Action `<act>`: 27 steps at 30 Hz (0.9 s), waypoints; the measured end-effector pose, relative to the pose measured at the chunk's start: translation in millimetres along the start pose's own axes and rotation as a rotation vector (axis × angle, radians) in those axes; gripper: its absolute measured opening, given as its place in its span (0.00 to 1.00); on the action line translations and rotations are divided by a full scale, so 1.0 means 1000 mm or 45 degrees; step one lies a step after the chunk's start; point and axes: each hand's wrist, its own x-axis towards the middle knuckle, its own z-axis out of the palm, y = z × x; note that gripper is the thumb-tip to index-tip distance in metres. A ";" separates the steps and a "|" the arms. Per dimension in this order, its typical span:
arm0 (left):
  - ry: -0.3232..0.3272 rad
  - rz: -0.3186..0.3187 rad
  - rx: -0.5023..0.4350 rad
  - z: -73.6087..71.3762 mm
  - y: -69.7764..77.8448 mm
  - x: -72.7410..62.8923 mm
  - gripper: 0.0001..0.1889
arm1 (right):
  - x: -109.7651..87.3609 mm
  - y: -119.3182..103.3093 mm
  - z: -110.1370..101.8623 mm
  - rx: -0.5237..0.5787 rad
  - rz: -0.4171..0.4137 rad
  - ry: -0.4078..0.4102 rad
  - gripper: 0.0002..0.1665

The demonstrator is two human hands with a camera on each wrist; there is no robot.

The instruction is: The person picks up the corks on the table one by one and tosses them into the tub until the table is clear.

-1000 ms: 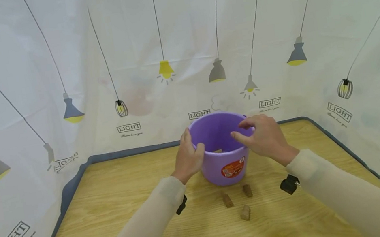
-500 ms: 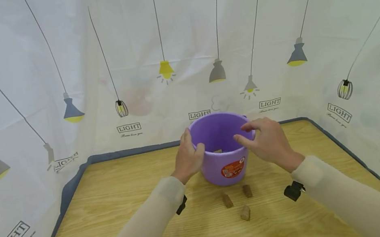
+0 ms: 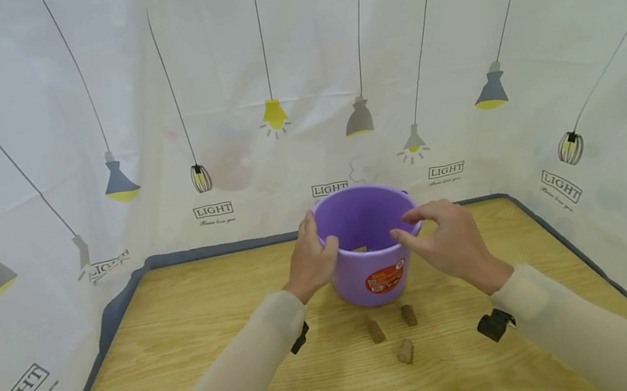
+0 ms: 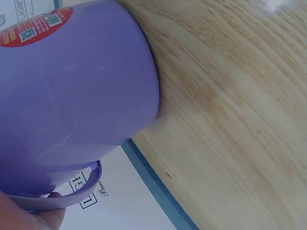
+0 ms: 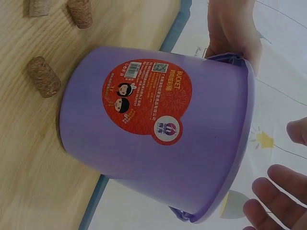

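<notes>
A purple bucket (image 3: 371,275) with a red label stands upright on the wooden table. My left hand (image 3: 311,260) grips its rim on the left side, thumb over the near edge. In the left wrist view, part of that hand (image 4: 48,218) shows beside the bucket's handle (image 4: 79,194). At the right of the rim is my right hand (image 3: 448,239), fingers apart and loosely bent, holding nothing. Three brown corks (image 3: 406,350) lie on the table in front of the bucket. A small tan piece (image 3: 361,249) shows inside the bucket; most of the bottom is hidden.
The wooden table (image 3: 220,344) has a blue-grey border (image 3: 224,249) along its back edge. White cloth walls (image 3: 221,67) printed with hanging lamps enclose it at the back and both sides.
My right hand has drifted right and slightly nearer to me, from over the bucket's mouth to its right rim. My left hand, the bucket and the corks stay put.
</notes>
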 end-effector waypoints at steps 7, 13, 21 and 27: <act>-0.010 -0.009 0.009 0.000 0.000 0.000 0.42 | -0.007 0.003 -0.002 0.023 -0.027 -0.002 0.16; -0.010 -0.010 0.015 0.000 0.000 0.000 0.42 | -0.013 0.006 -0.004 0.035 -0.042 -0.020 0.14; -0.011 -0.005 0.017 0.000 0.000 -0.001 0.42 | -0.023 0.009 -0.004 0.048 -0.051 -0.047 0.14; -0.021 -0.010 0.020 -0.001 0.002 -0.001 0.42 | -0.032 0.013 -0.002 0.035 -0.020 -0.096 0.14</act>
